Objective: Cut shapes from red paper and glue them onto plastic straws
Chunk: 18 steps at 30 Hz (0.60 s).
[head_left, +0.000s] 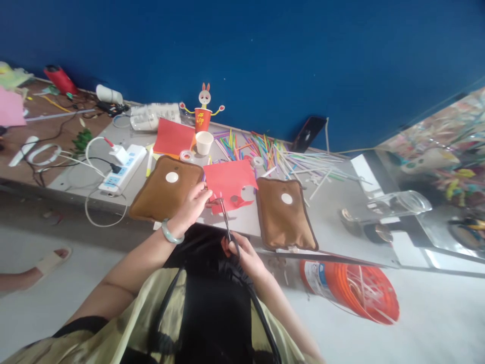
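Observation:
My left hand [194,203] pinches the lower left corner of a red paper sheet [227,177], which has cut-out holes along its lower right edge. Closed around the handles of a pair of scissors [226,222] is my right hand [242,251]. The scissors' blades point up to the paper's lower edge, close to my left fingertips. A brown pouch [166,187] with a white disc lies left of the paper, and a similar brown pouch [286,215] lies to its right.
Behind are a white paper cup [204,143], a rabbit figure on a red cup [203,119] and scattered colourful sticks [261,146]. A power strip [123,172] with cables lies left. An orange bucket [352,288] stands below the table at right. Another person's foot [55,258] shows at left.

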Each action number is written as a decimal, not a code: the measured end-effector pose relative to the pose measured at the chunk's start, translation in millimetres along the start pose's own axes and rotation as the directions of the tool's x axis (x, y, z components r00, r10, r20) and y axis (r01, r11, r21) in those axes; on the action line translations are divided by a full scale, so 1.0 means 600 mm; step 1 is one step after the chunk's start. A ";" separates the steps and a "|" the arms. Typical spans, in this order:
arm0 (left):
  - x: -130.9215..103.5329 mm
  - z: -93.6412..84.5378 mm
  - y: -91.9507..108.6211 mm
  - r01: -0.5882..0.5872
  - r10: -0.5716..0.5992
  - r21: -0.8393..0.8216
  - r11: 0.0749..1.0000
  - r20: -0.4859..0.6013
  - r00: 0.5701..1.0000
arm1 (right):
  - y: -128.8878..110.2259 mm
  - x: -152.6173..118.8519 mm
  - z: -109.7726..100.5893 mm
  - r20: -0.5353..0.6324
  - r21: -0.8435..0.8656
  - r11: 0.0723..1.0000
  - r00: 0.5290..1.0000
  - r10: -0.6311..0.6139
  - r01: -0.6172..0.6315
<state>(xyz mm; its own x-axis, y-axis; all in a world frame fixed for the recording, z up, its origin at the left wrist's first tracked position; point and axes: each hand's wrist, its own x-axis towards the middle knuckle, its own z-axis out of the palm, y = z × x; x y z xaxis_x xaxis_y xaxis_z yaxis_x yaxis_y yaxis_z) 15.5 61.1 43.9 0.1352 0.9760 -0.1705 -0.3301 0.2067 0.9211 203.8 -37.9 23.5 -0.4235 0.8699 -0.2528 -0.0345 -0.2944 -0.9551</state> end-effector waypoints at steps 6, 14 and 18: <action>0.003 0.001 -0.011 -0.032 0.032 -0.006 0.999 0.019 0.999 | -0.002 0.002 0.005 -0.057 -0.038 0.999 0.998 -0.016 0.014; 0.015 -0.001 -0.014 -0.070 0.080 0.248 0.966 -0.032 0.996 | -0.007 0.003 -0.016 -0.124 -0.017 0.997 0.989 -0.080 0.079; 0.009 -0.007 -0.022 -0.217 0.248 0.606 0.765 0.033 0.968 | -0.059 0.018 -0.043 -0.323 -0.138 0.966 0.912 -0.253 0.219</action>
<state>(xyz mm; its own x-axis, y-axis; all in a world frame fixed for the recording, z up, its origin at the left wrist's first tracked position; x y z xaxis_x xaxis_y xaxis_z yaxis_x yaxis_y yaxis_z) 16.8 64.0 29.6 0.0794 0.9940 0.0749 0.2842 -0.0946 0.9541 223.9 -7.7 50.4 -0.0854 0.9956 -0.0388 -0.0012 -0.0391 -0.9992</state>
